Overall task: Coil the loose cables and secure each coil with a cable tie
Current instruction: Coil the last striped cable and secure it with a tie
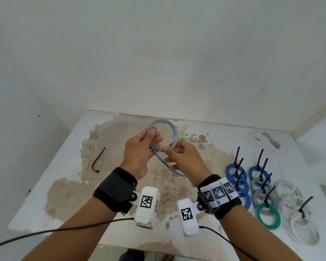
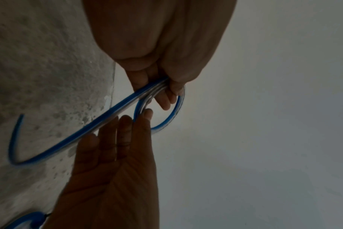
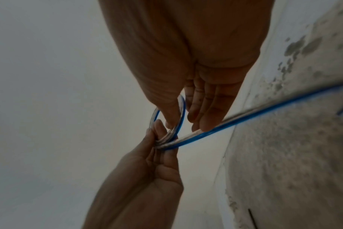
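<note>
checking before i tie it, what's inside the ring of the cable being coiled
Through the cable ring only stained table shows. The left hand pinches the turns; the right hand grips the ring's near side. Both cover parts of it.

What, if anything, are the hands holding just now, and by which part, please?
Both hold the cable. The left hand pinches the coil's left side between thumb and fingers. The right hand pinches its lower right, near the loose tail.
</note>
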The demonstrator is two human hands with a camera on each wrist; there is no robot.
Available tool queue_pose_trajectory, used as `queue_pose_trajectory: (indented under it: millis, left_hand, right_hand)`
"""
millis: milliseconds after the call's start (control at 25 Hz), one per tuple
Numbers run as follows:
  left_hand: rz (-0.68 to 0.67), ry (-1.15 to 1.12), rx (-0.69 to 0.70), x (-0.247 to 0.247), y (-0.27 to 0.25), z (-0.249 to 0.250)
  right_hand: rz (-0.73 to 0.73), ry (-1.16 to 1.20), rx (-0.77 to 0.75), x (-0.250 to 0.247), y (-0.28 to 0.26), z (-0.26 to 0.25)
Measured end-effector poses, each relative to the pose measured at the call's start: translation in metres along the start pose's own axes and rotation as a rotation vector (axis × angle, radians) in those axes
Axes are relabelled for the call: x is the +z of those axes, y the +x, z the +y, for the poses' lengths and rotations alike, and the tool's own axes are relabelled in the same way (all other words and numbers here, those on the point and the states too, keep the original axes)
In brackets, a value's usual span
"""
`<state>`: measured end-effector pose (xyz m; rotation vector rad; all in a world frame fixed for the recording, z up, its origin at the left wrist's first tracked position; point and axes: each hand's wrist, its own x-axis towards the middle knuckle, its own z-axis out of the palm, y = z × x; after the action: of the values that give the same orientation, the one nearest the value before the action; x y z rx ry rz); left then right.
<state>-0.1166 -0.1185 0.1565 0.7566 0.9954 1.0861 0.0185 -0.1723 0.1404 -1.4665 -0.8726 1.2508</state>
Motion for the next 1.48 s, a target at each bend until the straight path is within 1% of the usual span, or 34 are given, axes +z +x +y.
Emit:
queue_pose_trajectory:
  millis: [80, 200, 280, 440, 480, 520, 600, 640, 680, 720, 760, 800, 840, 880, 920, 960, 1000, 1160, 1320, 1480]
  left_hand:
    - [-0.011, -0.012, 0.001, 0.003, 0.001, 0.002]
    - [-0.011, -0.034, 0.008, 0.009, 0.0, 0.002]
    - [-0.009, -0.021, 0.011, 0.011, -0.001, -0.001]
    - [-0.001, 0.007, 0.007, 0.01, -0.003, -0.006]
    - [0.007, -0.028, 0.009, 0.01, -0.001, -0.004]
    - [0.027, -0.08, 0.01, 0.009, 0.001, -0.002]
    - [0.086, -0.208, 0.017, 0.006, 0.007, 0.006]
    - [0.104, -0.269, 0.024, 0.004, 0.01, 0.009]
    - [0.109, -0.318, 0.03, 0.002, 0.012, 0.013]
    - [0.104, -0.348, 0.03, 0.001, 0.013, 0.015]
    - [0.092, -0.362, 0.024, 0.001, 0.012, 0.017]
    - [0.079, -0.36, 0.011, 0.001, 0.011, 0.016]
    - [0.072, -0.35, -0.004, 0.0, 0.009, 0.013]
    - [0.073, -0.337, -0.02, -0.001, 0.007, 0.011]
    - [0.078, -0.328, -0.038, -0.003, 0.006, 0.009]
    - [0.08, -0.328, -0.057, -0.005, 0.005, 0.007]
    - [0.085, -0.337, -0.078, -0.008, 0.007, 0.007]
    - [0.149, -0.349, -0.104, -0.019, 0.019, 0.016]
    - [0.187, -0.285, -0.102, -0.027, 0.025, 0.022]
    - [0.178, -0.263, -0.088, -0.032, 0.028, 0.03]
  right_hand:
    - [-0.022, 0.072, 0.013, 0.002, -0.001, -0.005]
    - [-0.007, 0.124, 0.028, 0.003, 0.003, -0.007]
    - [-0.013, 0.142, 0.067, 0.004, 0.003, -0.007]
    - [-0.083, 0.165, 0.159, 0.006, 0.007, -0.005]
    - [-0.071, 0.15, 0.141, 0.007, 0.007, -0.007]
    - [-0.003, 0.094, 0.092, 0.007, 0.005, -0.009]
    - [0.246, -0.072, -0.06, 0.004, -0.006, -0.01]
    - [0.296, -0.166, -0.102, 0.002, -0.013, -0.01]
    - [0.243, -0.249, -0.062, 0.002, -0.02, -0.01]
    - [0.141, -0.265, 0.034, 0.003, -0.026, -0.009]
    - [0.06, -0.189, 0.137, 0.005, -0.026, -0.006]
    - [0.038, -0.006, 0.208, 0.005, -0.023, -0.005]
    - [0.063, 0.247, 0.235, 0.004, -0.015, -0.005]
    - [0.108, 0.498, 0.229, 0.002, -0.008, -0.008]
    - [0.146, 0.678, 0.203, 0.001, -0.002, -0.011]
    - [0.158, 0.763, 0.172, 0.0, 0.001, -0.013]
    - [0.144, 0.774, 0.147, -0.001, 0.001, -0.014]
    - [0.048, 0.618, 0.121, 0.01, -0.014, -0.006]
    - [0.052, 0.585, 0.041, 0.014, -0.02, 0.003]
    - [0.026, 0.543, -0.019, 0.013, -0.025, 0.005]
